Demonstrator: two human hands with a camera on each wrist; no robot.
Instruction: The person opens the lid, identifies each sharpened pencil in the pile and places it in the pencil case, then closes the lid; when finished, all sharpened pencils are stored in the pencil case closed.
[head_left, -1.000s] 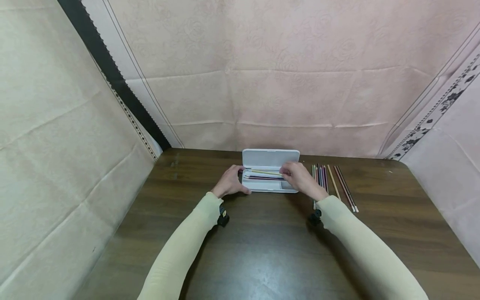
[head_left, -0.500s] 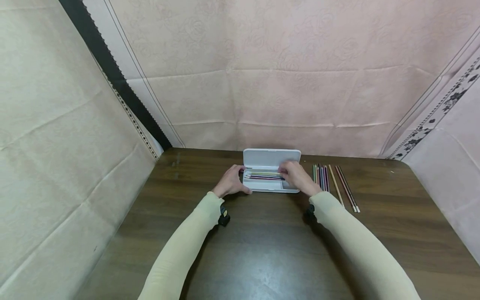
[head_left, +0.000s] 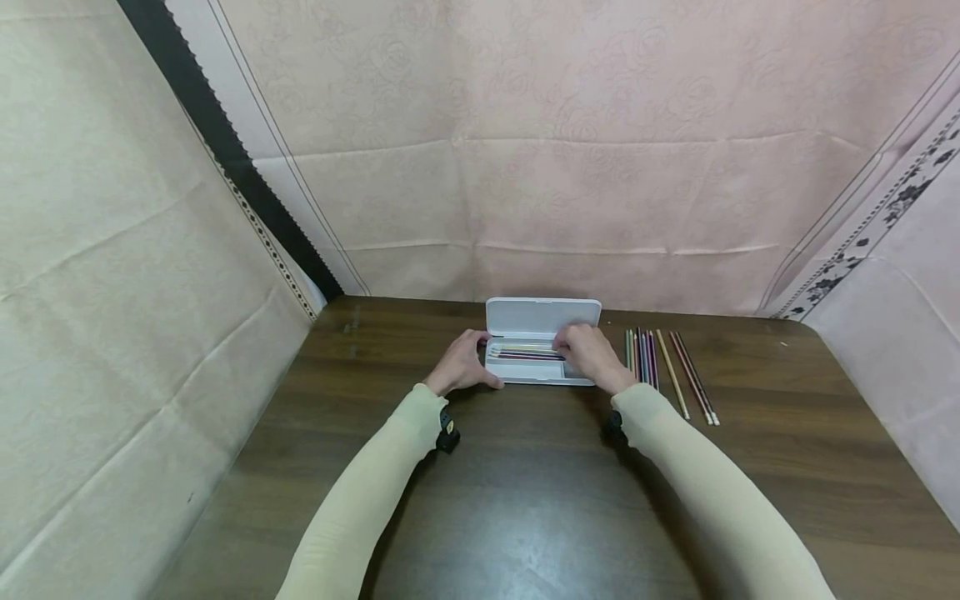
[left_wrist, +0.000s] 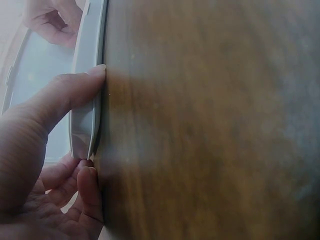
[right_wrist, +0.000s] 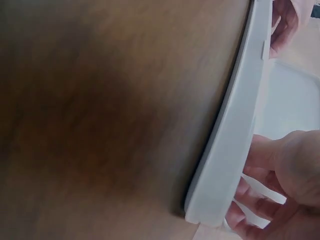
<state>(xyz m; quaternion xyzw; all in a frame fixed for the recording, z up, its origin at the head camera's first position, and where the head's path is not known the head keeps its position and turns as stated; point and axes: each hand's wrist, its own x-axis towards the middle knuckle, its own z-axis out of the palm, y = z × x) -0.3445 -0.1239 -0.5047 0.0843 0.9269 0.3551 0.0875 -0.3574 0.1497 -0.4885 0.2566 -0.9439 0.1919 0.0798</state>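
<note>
A white pencil case (head_left: pixel 525 382) lies with its lid (head_left: pixel 540 317) raised at the back of the table. Several pencils (head_left: pixel 521 357) lie lengthwise in it, beside a small compartment at front right. My left hand (head_left: pixel 460 364) grips the case's left end, the thumb (left_wrist: pixel 82 87) on the front wall and the fingers round the end. Over the right half of the case, my right hand (head_left: pixel 588 354) reaches in with bent fingers at the pencils' right ends. In the right wrist view its fingers (right_wrist: pixel 255 200) are partly behind the front wall; I cannot tell whether they pinch a pencil.
Right of the case, several coloured pencils (head_left: pixel 643 354) lie side by side on the brown wooden table (head_left: pixel 480 500). A tan pencil (head_left: pixel 672 375) and two dark red pencils (head_left: pixel 695 379) lie farther right. Pale cloth (head_left: pixel 525 192) hangs behind the table.
A yellow pencil raised under my right hand has gone down among the others in the case. My right hand has shifted slightly left; my left hand stays on the case's end.
</note>
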